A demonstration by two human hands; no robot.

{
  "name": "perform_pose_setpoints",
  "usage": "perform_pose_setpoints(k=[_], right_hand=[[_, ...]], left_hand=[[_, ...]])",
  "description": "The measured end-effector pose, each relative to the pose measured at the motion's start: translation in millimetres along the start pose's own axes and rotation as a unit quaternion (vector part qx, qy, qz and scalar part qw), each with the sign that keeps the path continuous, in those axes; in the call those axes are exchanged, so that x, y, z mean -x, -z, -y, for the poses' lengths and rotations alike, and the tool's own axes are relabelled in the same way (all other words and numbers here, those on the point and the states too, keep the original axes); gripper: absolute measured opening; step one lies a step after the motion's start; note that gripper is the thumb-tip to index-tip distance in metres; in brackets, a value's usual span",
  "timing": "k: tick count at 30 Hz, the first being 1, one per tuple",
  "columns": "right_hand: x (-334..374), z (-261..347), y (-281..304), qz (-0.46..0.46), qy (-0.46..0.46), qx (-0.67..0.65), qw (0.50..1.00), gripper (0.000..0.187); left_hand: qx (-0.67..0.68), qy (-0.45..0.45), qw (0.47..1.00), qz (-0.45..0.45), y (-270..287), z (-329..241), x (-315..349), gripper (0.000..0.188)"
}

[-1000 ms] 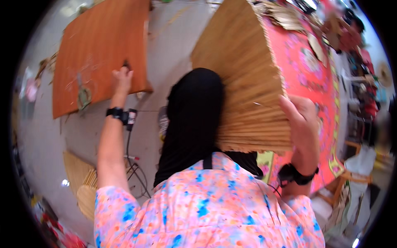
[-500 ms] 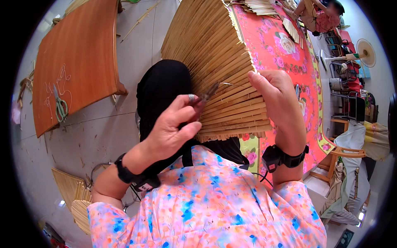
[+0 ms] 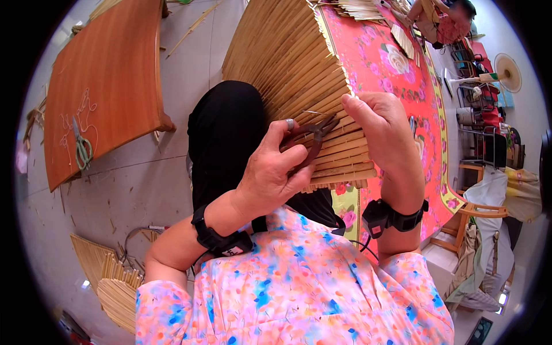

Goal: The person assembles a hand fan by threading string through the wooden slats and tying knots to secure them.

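Note:
A fan-shaped mat of bamboo strips (image 3: 287, 57), stitched together in rows, lies across my lap and over the table's edge. My left hand (image 3: 273, 164) is closed round a pair of pliers (image 3: 318, 133) with reddish-brown handles. The jaws point to the right over the strips and look slightly parted. Just above them a thin, shiny needle-like piece (image 3: 313, 112) sticks out from the strips, apart from the jaws as far as I can see. My right hand (image 3: 384, 123) pinches the mat's right edge, thumb on top; its other fingers are mostly hidden.
The table on the right has a red flowered cloth (image 3: 397, 75), with more bamboo pieces (image 3: 359, 8) at its far end. Green-handled scissors (image 3: 81, 146) and loose thread lie on a wooden table (image 3: 109, 86) at left. Bamboo pieces (image 3: 118, 293) rest at lower left. Another person (image 3: 451, 26) sits far right.
My left hand has moved right and slightly up with the pliers. Their jaws were at the needle-like piece's left end and now sit below and right of it. My right hand has barely moved.

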State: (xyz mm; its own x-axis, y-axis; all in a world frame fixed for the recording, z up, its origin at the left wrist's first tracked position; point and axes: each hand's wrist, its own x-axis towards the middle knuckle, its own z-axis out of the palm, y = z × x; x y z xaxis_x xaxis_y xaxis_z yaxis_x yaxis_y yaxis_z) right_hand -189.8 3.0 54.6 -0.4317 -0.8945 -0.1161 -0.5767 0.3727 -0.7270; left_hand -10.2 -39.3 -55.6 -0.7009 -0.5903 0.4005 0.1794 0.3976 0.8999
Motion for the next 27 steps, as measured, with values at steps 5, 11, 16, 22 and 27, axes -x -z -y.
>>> perform_pose_setpoints(k=[5,11,16,22,27], right_hand=[[2.1,4.2,-0.5,-0.005,0.005,0.009,1.0,0.044],[3.0,7.8,-2.4,-0.004,0.007,0.005,1.0,0.043],[3.0,7.4,-1.9,-0.005,0.013,0.015,1.0,0.042],[1.8,7.3,-1.7,0.01,-0.012,-0.013,1.0,0.041],[3.4,9.8,-1.1,0.0,0.024,0.031,0.999,0.041]], left_hand=[[-0.039,0.007,0.999,-0.026,-6.2,0.9,-0.8,0.013],[-0.094,-0.027,0.995,-0.015,-0.2,-3.1,-5.8,0.013],[-0.094,-0.027,0.995,-0.032,-5.1,-3.7,-6.9,0.013],[-0.089,-0.06,0.993,-0.048,-3.5,12.0,-4.6,0.012],[-0.071,-0.035,0.995,-0.058,16.4,5.5,6.5,0.01]])
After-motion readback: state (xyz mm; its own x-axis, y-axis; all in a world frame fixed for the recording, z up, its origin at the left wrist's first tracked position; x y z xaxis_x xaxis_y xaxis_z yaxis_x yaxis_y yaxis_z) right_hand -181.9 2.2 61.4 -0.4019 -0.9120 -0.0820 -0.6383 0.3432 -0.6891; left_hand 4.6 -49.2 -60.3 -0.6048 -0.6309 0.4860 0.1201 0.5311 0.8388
